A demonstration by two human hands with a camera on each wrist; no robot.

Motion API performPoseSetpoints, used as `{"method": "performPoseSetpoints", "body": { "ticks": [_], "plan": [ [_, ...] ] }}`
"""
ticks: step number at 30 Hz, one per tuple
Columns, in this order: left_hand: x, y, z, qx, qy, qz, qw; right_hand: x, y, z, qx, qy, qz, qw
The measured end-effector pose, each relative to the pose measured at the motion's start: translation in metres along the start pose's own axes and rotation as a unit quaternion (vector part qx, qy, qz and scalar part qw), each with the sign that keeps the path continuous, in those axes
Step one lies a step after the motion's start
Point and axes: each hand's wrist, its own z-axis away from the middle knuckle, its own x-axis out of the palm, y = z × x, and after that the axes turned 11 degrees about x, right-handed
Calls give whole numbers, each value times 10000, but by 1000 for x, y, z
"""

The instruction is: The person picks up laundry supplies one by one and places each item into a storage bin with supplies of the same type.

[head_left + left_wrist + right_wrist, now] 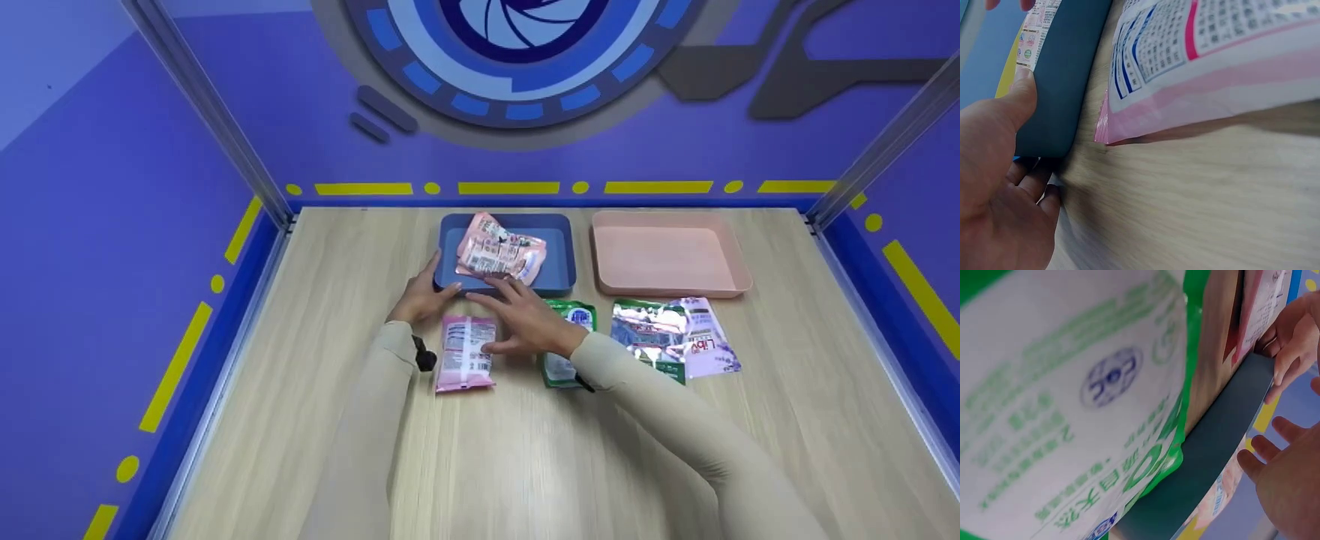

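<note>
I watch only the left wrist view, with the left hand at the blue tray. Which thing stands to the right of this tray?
Observer: A pink tray, in the head view.
Operator: And the right hand near the blue tray, is it holding something?
Observer: No, nothing shows in its grasp.
Operator: What lies on the near side of the pink tray?
Observer: A shiny packet and a light purple packet.

Bright, even light across the desk (517,450), with pale glare gleaming toward its near edge! Highlights flash off the silvery pouch (649,330); soft shadow spreads beside the right sleeve (682,412). The left wrist view runs dimmer, shadow hugging the pink packet (1213,84); in the right, the green-and-white packet (1072,410) looms blurry.
</note>
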Motion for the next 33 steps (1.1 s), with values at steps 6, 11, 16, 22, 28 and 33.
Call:
{"method": "performPoseSetpoints", "body": {
  "ticks": [6, 11, 16, 22, 28, 33],
  "plan": [
    [-1, -1, 1, -110, -51, 22, 9999, 4, -8, 0, -136, -187, -26, 9997],
    [0, -2, 1, -44, -46, 25, 10000, 7, -14, 3, -229, -359, -117, 9990],
    [1, -2, 1, -52, 23, 79, 10000, 11, -20, 5, -170, -557, -170, 9982],
    [1, -2, 0, -40, 10, 26, 10000, 14, -26, 7, -129, -785, -302, 9964],
    [0, -2, 0, 76, -33, -182, 9998, 17, -32, 10, -267, -858, -258, 9956],
    [-1, -1, 0, 120, -67, -280, 9995, 20, -35, 12, -379, -885, -181, 9952]
  ]
}}
